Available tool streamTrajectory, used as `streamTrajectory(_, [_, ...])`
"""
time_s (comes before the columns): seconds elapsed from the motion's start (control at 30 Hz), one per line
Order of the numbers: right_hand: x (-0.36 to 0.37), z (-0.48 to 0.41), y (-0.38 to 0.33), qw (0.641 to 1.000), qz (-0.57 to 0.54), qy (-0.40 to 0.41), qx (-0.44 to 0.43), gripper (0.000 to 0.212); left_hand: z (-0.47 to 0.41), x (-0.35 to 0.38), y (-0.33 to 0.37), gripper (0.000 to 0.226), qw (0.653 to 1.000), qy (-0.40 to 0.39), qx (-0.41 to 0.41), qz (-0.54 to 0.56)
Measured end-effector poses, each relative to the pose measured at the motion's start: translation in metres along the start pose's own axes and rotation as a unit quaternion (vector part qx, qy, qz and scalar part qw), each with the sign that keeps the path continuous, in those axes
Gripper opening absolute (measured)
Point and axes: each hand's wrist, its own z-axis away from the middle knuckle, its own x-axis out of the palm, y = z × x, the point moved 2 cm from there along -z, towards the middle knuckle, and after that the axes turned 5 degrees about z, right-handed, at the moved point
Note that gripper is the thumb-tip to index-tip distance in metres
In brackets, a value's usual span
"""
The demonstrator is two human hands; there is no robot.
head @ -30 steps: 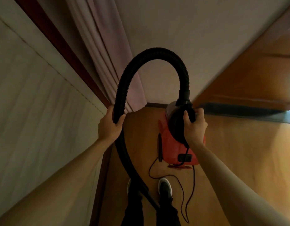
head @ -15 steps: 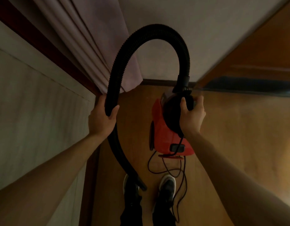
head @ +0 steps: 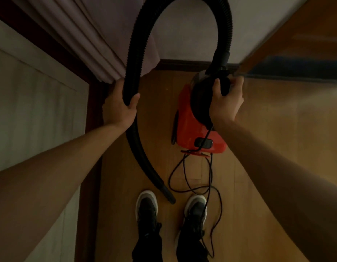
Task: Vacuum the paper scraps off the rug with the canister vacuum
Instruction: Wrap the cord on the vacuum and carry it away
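Canister vacuum (head: 190, 129), red and held at centre-right of the frame, looks rigid and fairly heavy, best carried as now by the right hand (head: 225, 106) curled round its top handle (head: 224, 86), while the left hand (head: 118, 110) wraps the bendy ribbed hose (head: 133, 59).

Floor (head: 277, 148): light brown wooden boards. Standing on it, side by side: left shoe (head: 146, 207) and right shoe (head: 196, 210), dark with pale soles. Black cord (head: 211, 167) loops beside the right shoe; contact with the boards unclear.
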Motion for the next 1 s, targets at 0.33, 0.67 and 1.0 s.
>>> streamTrajectory(0.33, [0.038, -0.02, 0.044, 1.0, 0.009, -0.005, -0.013, 0.028, -0.023, 0.031, -0.045, 0.048, 1.0, -0.012, -0.017, 0.006])
streamTrajectory(0.67, [0.078, -0.027, 0.063, 0.999, 0.007, -0.028, -0.027, 0.029, -0.033, 0.051, -0.076, 0.043, 0.997, -0.004, -0.066, 0.028])
streamTrajectory(1.0, [0.093, -0.031, 0.064, 0.999, 0.009, -0.035, -0.039, 0.02, -0.041, 0.066, -0.084, 0.039, 0.992, 0.021, -0.113, 0.058])
